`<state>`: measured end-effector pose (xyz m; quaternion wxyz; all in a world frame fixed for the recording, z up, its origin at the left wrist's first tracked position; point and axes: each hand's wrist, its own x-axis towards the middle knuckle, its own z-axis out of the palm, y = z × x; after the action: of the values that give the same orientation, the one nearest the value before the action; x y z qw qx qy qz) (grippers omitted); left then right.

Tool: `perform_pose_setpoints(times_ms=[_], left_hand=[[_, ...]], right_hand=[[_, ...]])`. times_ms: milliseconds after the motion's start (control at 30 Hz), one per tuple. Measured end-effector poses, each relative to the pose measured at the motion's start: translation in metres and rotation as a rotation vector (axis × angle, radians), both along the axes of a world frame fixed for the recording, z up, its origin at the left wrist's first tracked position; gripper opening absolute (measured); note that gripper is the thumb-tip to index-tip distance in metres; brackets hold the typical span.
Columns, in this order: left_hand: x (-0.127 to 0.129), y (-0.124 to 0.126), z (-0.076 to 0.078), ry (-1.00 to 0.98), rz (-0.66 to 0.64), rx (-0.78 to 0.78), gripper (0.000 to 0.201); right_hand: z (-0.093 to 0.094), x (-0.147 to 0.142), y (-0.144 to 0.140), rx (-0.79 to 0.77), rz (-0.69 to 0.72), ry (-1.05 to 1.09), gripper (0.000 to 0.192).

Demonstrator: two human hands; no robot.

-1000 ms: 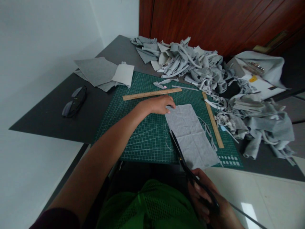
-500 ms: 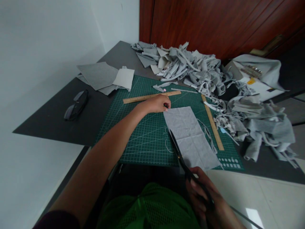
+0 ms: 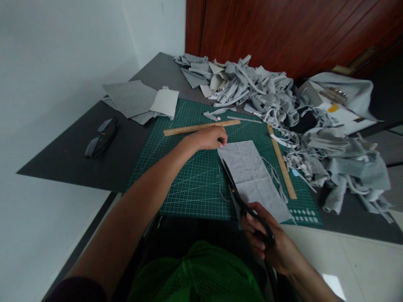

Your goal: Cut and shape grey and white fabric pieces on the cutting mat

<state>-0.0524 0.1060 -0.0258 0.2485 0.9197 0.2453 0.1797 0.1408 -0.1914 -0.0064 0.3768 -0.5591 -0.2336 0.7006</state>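
In my head view, my left hand is just above the middle of the frame, fingers curled and pinching the upper left corner of the grey cloth, which lies flat right of center on the green cutting mat. My right hand, lower right of center, is wrapped around the handles of the black scissors; their blades point up and left along the cloth's left edge, and I can't tell whether they are parted. One wooden ruler lies above my left hand, another slants right of the cloth, with a thin grey strip between it and the cloth. Glasses rest at the left on the dark table, below some flat fabric pieces in the upper left. A heap of grey scraps fills the top center, and a second pile sits at the right, below a white box.
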Motion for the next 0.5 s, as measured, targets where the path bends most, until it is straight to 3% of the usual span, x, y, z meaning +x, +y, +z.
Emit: perform_pose_setpoints(times_ms=[500], left_hand=[[0.0027,-0.0027,0.0011,-0.021,0.011,-0.007,0.01]], right_hand=[[0.0015,-0.0036,0.008,0.037,0.038,-0.005,0.055]])
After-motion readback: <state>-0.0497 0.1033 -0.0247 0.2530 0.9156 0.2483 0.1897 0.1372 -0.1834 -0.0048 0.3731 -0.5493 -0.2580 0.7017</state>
